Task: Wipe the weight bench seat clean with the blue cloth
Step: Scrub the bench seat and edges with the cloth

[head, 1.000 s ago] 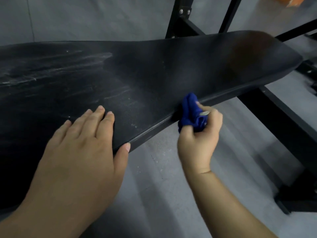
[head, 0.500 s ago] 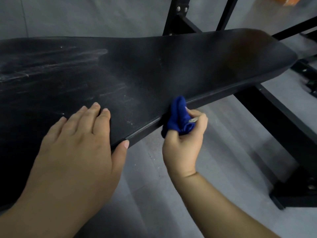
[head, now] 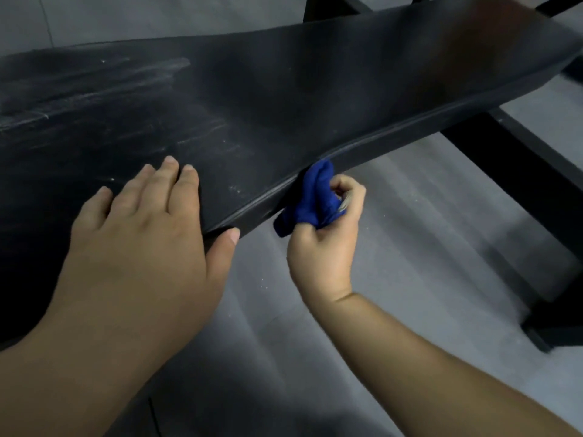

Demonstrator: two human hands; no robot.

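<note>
The place looked like a gym or weight room. A long black padded weight bench seat (head: pixel 315 99) filled the upper half of the frame, its vinyl streaked with pale chalky marks at upper left. A black steel frame (head: pixel 517 171) ran beneath it at right, standing on a plain grey floor (head: pixel 426 222).

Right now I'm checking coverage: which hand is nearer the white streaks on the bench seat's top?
Left. The left hand lies flat beside the white streaks; the right hand holds the blue cloth at the seat's side edge.
</note>
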